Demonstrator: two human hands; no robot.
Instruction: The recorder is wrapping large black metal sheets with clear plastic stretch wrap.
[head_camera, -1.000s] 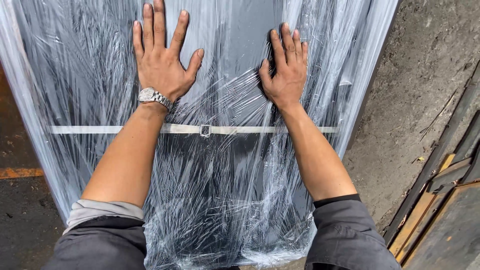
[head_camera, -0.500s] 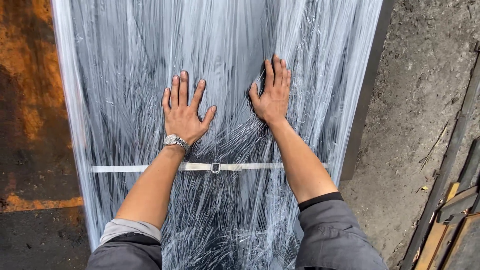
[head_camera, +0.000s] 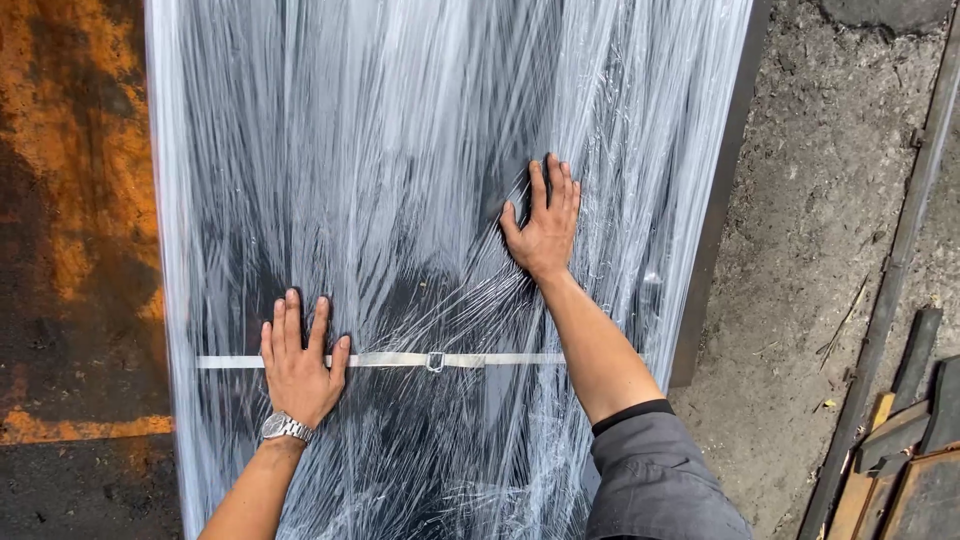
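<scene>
A long dark panel (head_camera: 440, 130) wrapped in clear stretch film lies lengthwise ahead of me on the ground. A pale strap (head_camera: 400, 360) with a small metal buckle (head_camera: 435, 361) crosses it. My left hand (head_camera: 300, 362) lies flat on the film, fingers spread, right at the strap; a metal watch is on that wrist. My right hand (head_camera: 545, 222) presses flat on the film farther up, right of the panel's middle. Neither hand holds anything.
Rusty orange ground (head_camera: 70, 200) runs along the panel's left side. Grey gritty ground (head_camera: 820, 230) lies to the right, with a long dark metal bar (head_camera: 900, 250) and stacked boards (head_camera: 910, 460) at the lower right.
My left hand has slid back down the film to the strap. My right hand stays flat higher up. The view now takes in more of the panel's length.
</scene>
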